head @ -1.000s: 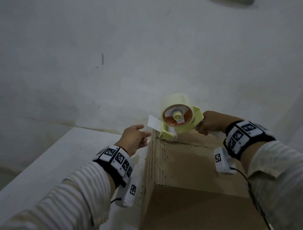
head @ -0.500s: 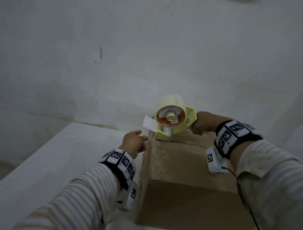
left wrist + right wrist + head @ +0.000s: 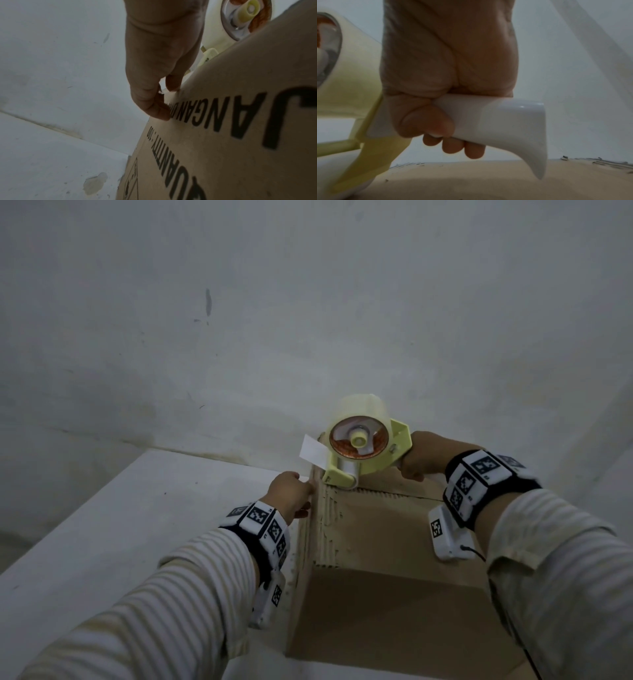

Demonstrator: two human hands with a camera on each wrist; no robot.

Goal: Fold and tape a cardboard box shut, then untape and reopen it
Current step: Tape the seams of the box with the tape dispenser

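Note:
A brown cardboard box (image 3: 394,546) stands closed on the white table, its top paper torn down to the ribs along the left and far edges. My right hand (image 3: 416,462) grips the white handle (image 3: 505,119) of a yellow tape dispenser (image 3: 359,446), whose roller sits on the box's far left top corner. A free white tape end (image 3: 312,452) sticks out to the left of the roller. Just below that flap, my left hand (image 3: 301,494) touches the printed left side of the box (image 3: 240,135) with thumb and fingertips (image 3: 161,113). It holds nothing that I can make out.
The white table (image 3: 120,542) stretches out to the left of the box, with a chipped spot (image 3: 95,182) near the box's foot. A pale wall (image 3: 274,302) rises close behind the box and the table's far edge.
My left hand has dropped from beside the tape flap to the box's upper left edge. The dispenser has stayed on the far left corner in my right hand.

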